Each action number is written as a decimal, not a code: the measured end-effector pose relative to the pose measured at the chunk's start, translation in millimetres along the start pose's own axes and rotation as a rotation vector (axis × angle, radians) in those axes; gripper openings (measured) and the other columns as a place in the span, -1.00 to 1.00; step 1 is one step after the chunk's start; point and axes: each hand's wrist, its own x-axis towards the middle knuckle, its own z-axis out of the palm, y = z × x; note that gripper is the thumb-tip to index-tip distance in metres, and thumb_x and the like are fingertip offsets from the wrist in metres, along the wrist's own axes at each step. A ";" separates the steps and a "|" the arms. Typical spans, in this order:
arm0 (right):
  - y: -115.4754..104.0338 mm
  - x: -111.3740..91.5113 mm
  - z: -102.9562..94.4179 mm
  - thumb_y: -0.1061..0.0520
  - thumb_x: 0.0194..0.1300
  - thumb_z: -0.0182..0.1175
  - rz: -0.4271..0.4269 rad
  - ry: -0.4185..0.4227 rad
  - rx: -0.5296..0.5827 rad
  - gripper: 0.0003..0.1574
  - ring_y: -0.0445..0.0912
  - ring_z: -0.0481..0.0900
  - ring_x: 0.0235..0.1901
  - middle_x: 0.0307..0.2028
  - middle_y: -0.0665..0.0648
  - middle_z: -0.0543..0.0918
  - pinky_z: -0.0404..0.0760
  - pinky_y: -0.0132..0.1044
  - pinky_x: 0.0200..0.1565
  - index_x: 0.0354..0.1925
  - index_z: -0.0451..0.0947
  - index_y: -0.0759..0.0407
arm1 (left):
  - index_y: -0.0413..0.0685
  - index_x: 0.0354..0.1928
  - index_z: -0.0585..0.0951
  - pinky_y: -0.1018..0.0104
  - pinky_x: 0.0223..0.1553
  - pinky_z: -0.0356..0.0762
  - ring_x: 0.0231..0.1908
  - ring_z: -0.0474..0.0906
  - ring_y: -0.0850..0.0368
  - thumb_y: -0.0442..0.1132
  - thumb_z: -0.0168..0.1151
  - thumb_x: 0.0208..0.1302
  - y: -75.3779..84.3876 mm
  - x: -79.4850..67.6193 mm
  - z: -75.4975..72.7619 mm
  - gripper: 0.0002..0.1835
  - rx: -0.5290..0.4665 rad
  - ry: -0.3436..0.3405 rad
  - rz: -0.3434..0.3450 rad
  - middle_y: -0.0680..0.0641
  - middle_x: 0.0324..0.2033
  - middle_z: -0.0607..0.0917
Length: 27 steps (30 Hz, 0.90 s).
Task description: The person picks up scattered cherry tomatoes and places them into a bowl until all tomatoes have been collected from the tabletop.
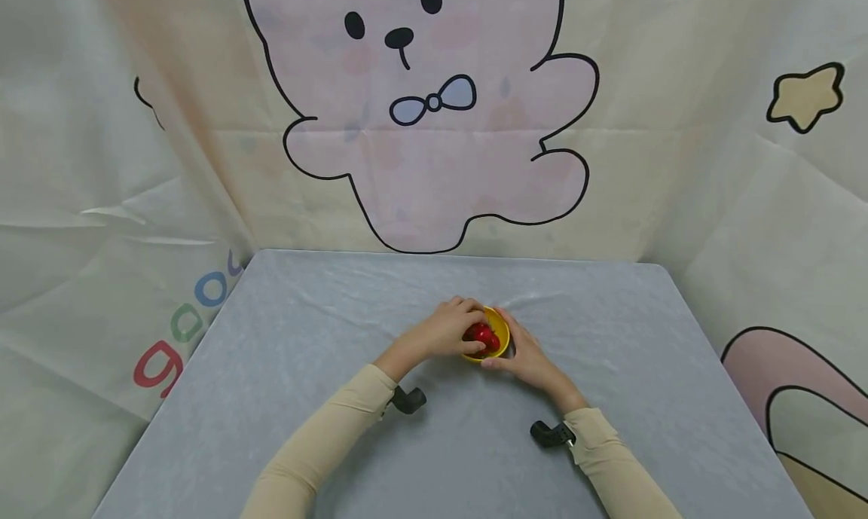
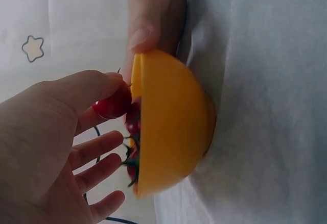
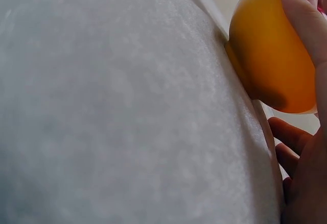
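Note:
A yellow bowl [image 1: 503, 329] stands on the table with several red cherry tomatoes [image 1: 484, 334] inside. Over its open top, my left hand [image 1: 449, 329] pinches one cherry tomato [image 2: 115, 102] between thumb and forefinger, right at the rim. The other fingers of that hand are spread apart. Green leafy tops show on tomatoes [image 2: 133, 167] lower in the bowl. On the bowl's right side, my right hand [image 1: 532, 362] holds it, the thumb [image 3: 301, 12] on the near rim and the fingers round the far side.
A grey cloth covers the table [image 1: 380, 293]. Behind it hangs a pale curtain [image 1: 631, 127] with a cartoon bear, and more printed cloth [image 1: 68, 278] hangs at the sides. Each wrist carries a black camera mount [image 1: 409, 400].

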 end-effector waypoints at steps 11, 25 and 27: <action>-0.4 -0.5 0.9 -0.31 0.08 0.42 0.013 0.001 0.014 0.34 0.29 0.02 0.50 0.55 0.18 0.06 -0.09 0.49 0.36 0.57 -0.20 -0.29 | 0.16 0.20 0.56 0.04 0.22 0.40 0.22 0.37 0.04 0.11 0.24 0.33 1.9 -0.4 3.4 -0.54 -0.029 0.008 0.028 0.01 0.27 0.49; -1.9 -0.8 2.1 -0.31 0.07 0.43 0.030 0.000 0.012 0.35 0.30 0.02 0.50 0.56 0.19 0.05 -0.10 0.49 0.37 0.57 -0.20 -0.30 | 0.27 0.13 0.60 -0.01 0.29 0.35 0.29 0.31 0.01 0.11 0.23 0.34 1.2 -4.0 10.4 -0.63 -0.020 0.010 0.046 -0.02 0.33 0.43; -2.0 -0.3 2.3 -0.32 0.07 0.42 0.031 0.001 0.008 0.35 0.30 0.02 0.50 0.56 0.19 0.05 -0.08 0.50 0.36 0.57 -0.21 -0.31 | 0.24 0.18 0.57 0.00 0.30 0.34 0.29 0.30 0.01 0.12 0.23 0.34 0.1 -5.8 10.0 -0.59 -0.030 0.015 0.035 -0.01 0.36 0.40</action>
